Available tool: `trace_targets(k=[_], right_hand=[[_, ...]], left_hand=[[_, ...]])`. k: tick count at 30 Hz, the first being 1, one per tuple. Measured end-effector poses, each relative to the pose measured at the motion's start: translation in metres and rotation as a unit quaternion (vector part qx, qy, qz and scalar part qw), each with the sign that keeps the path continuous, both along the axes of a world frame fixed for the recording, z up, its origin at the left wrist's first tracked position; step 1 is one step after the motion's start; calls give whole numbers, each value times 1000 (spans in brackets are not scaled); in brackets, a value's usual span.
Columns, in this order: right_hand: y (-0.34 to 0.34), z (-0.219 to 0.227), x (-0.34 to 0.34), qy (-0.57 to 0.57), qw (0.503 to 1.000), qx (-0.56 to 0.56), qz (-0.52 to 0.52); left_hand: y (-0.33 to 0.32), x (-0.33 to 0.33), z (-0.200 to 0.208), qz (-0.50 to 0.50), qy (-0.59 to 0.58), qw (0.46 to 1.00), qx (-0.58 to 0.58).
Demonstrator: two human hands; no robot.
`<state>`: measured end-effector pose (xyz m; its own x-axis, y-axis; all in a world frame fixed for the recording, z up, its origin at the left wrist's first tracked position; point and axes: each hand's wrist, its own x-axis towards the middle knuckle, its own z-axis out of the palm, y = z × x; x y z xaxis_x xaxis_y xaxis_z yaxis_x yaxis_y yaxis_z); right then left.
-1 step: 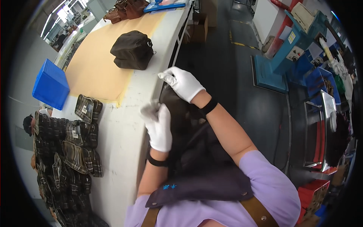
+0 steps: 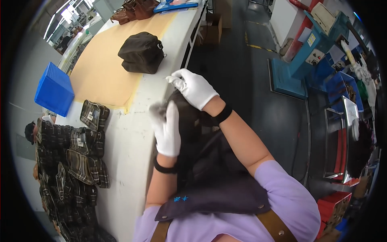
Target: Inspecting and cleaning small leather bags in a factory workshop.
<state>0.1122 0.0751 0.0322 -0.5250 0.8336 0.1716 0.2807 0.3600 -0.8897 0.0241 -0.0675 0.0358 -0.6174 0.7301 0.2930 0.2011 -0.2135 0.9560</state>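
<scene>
Both my hands wear white gloves and are at the near edge of the white table (image 2: 123,145). My right hand (image 2: 194,88) has its fingers curled in over the edge; what they grip, if anything, I cannot make out. Lower and to the left, my left hand (image 2: 167,131) is raised with its thumb up, its fingertips smeared by motion. Between and below the hands shows a dark brown item (image 2: 186,115) against my dark apron (image 2: 213,193); its kind is unclear. Farther up the table stands a dark brown boxy bag (image 2: 141,52) with a metal ring on its side.
Yellowish paper (image 2: 96,68) covers part of the table. At the left are a blue plastic bin (image 2: 54,89) and many plaid pouches (image 2: 86,167) in a pile. Reddish-brown bags (image 2: 135,11) sit at the far end. On the right stands a teal machine (image 2: 300,66).
My left hand has shifted slightly up and left, its fingers blurred. My right hand has moved very slightly to the left. The bag on the table stays put.
</scene>
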Motion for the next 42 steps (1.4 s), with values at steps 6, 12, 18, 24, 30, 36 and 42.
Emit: trace_targets(k=[6, 12, 18, 24, 30, 36, 42], right_hand=[[8, -22, -8, 126, 983, -134, -13], [6, -52, 1, 219, 958, -182, 35], [6, -49, 7, 231, 961, -149, 35], [-7, -53, 10, 237, 966, -104, 13], [-56, -23, 60, -69, 937, 268, -212], [-74, -15, 68, -170, 970, 149, -88], [-71, -7, 66, -141, 990, 22, 5]], left_hand=[[55, -9, -19, -52, -80, 995, -34], [42, -5, -40, -38, -57, 997, -23], [47, -4, -41, -46, -4, 999, 4], [42, -11, -66, -64, -16, 998, -13], [44, -11, -53, -106, -54, 993, -3], [49, -17, -43, -87, 16, 995, -44], [55, -22, -71, -142, -90, 986, 7]])
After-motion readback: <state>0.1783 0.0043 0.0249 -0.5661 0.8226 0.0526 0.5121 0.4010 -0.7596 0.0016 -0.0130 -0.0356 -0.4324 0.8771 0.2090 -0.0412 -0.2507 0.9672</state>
